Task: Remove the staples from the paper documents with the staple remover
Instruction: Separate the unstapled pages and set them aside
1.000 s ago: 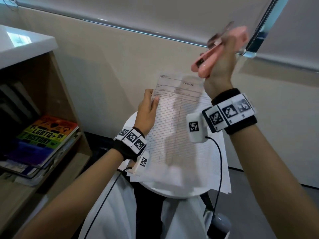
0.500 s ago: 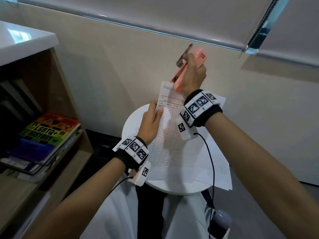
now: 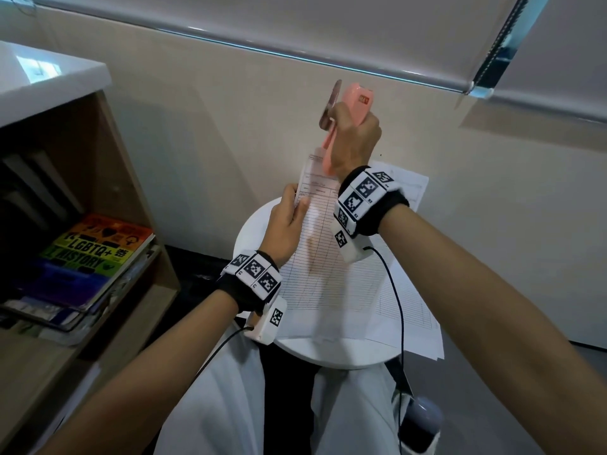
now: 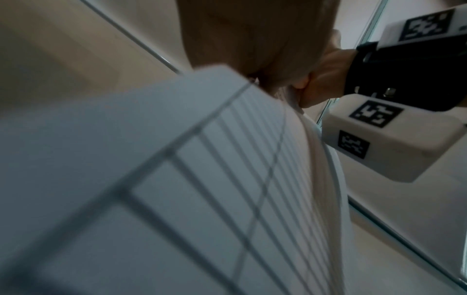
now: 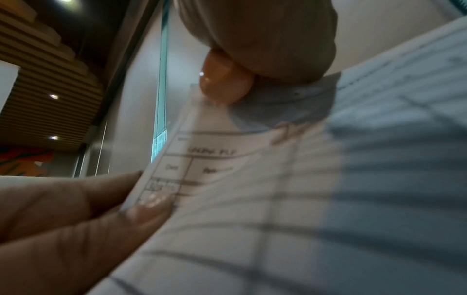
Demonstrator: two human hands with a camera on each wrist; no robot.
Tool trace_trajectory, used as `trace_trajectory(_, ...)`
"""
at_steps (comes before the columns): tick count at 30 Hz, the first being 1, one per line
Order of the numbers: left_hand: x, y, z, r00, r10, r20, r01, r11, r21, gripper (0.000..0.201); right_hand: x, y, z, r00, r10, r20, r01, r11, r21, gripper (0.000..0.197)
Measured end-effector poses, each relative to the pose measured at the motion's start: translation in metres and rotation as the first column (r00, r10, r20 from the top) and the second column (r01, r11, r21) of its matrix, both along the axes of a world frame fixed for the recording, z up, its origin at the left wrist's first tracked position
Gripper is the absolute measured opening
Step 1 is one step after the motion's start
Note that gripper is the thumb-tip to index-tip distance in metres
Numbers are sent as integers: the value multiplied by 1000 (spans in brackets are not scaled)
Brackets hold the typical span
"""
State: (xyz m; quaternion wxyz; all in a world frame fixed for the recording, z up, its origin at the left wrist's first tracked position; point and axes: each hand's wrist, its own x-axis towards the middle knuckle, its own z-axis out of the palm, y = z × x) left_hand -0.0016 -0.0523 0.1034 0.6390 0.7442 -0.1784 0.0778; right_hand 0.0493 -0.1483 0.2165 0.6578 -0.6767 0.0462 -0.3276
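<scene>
My left hand point(image 3: 289, 224) pinches the left edge of a lined paper document point(image 3: 315, 244), holding it tilted up above a round white table point(image 3: 253, 231). Its thumb shows on the sheet's edge in the right wrist view, on the document point(image 5: 252, 199). My right hand point(image 3: 353, 142) grips a pink staple remover point(image 3: 356, 100) with a metal lever. The tool's lower end point(image 5: 222, 83) meets the document's top edge near its left corner. In the left wrist view the document point(image 4: 151, 179) fills the frame, with my right hand point(image 4: 321, 79) above it. No staple is visible.
More loose printed sheets point(image 3: 410, 290) lie on the table's right side and overhang its rim. A wooden shelf point(image 3: 138, 192) with stacked books point(image 3: 98, 251) stands at the left. A beige wall rises close behind the table.
My right hand brought the pink staple remover down and left from the upper right to the document's top edge. The document sank lower and turned more edge-on in my left hand.
</scene>
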Motion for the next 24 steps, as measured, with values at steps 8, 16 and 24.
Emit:
trace_trajectory(8,19,22,-8,994,71,-81,-78,994,-81,15,-40,-74,12,960,99,263,-157,965,209,51)
trace_trajectory(16,32,8,-5,961,-151,-231,78,952,-297,30,-117,-148,-98,739,555,-382,-511,831,219,41)
trace_trajectory(24,32,-5,-40,904,-35,-426,-55,979,-198,19,-132,-188,-140,748,433,-503,-269,891,367,46)
